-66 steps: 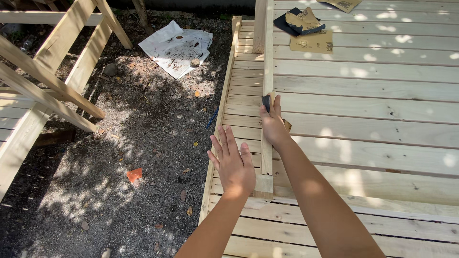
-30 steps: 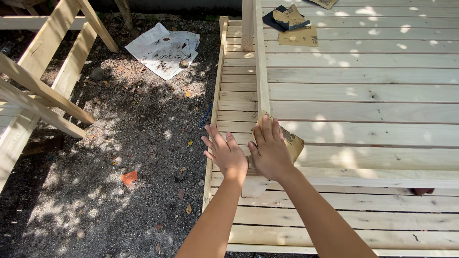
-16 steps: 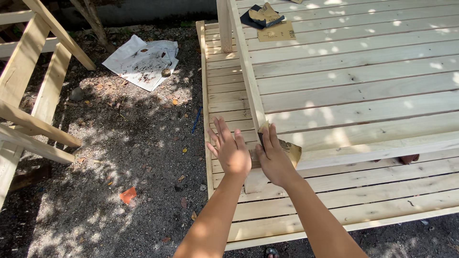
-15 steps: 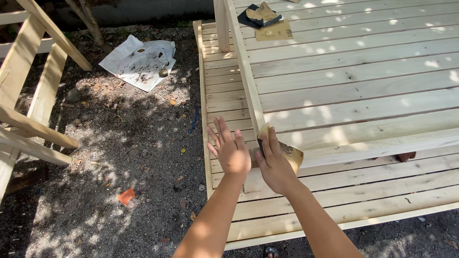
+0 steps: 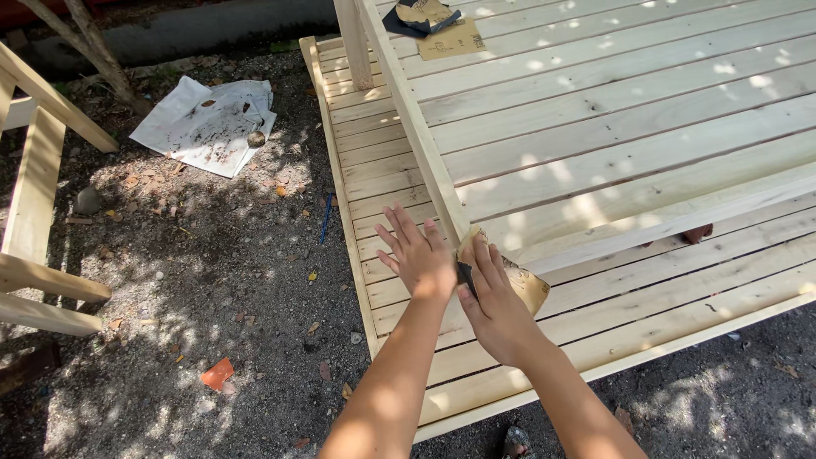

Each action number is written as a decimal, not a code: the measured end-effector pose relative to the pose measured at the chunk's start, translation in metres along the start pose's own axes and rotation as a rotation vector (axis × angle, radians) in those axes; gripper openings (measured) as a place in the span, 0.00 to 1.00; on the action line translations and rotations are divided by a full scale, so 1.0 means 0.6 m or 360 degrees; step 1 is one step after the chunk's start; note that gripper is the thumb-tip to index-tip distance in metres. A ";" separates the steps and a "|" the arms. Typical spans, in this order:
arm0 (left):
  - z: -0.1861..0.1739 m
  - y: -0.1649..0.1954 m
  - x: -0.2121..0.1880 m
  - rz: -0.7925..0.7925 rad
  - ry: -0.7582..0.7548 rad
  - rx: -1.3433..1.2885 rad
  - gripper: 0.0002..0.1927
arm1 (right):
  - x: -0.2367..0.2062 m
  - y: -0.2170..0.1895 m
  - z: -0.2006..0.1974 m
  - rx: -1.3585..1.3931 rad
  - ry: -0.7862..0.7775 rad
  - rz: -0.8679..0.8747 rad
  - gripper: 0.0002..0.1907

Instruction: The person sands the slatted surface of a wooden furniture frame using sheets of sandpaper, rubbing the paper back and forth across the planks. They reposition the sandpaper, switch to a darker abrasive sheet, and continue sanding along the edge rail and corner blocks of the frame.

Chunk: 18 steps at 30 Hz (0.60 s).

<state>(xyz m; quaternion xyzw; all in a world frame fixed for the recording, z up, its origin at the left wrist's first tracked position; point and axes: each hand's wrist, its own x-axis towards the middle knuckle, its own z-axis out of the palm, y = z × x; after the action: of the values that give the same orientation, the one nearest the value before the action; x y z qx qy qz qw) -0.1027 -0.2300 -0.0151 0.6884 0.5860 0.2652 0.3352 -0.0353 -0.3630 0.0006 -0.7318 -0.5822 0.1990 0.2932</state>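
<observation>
A person's right hand (image 5: 497,302) presses a folded sheet of tan sandpaper (image 5: 520,280) against the near end of a raised pale rail (image 5: 414,127), its grip closed over the paper with fingers laid flat along the wood. The left hand (image 5: 416,253) lies just beside it, open and holding nothing, fingers spread wide on the slats to the left of the rail. The work is a structure of bare, light pine planks (image 5: 612,110), smooth and unpainted, laid side by side with narrow dark gaps and dappled by sun and leaf shadow. At the far end of the planks lie more sandpaper sheets (image 5: 446,38), one flat and brown, others crumpled on a dark piece. Beside the structure the ground (image 5: 212,297) is coarse grey dirt strewn with dry leaves and pebbles. A rumpled white sheet (image 5: 204,126), soiled with dirt, lies there, with a thin blue pencil (image 5: 325,217) near the plank edge and an orange scrap (image 5: 217,374) nearer the viewer. Another timber frame (image 5: 34,195) stands at left.
</observation>
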 end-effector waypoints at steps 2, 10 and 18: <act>0.003 0.000 0.008 -0.0092 -0.0043 -0.0023 0.36 | 0.005 -0.004 -0.003 0.0027 -0.0028 -0.0025 0.39; 0.002 -0.014 0.012 -0.0340 0.0075 -0.0212 0.33 | 0.107 -0.013 -0.003 -0.0582 0.0016 0.0017 0.34; -0.015 -0.037 0.026 -0.0237 0.0076 -0.0123 0.34 | 0.093 -0.022 -0.017 -0.0890 0.0080 -0.0050 0.37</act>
<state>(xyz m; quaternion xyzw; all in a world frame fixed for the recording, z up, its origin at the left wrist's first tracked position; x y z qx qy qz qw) -0.1207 -0.2113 -0.0270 0.6229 0.6327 0.2782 0.3664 -0.0253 -0.3088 0.0197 -0.7799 -0.6182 0.0078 0.0975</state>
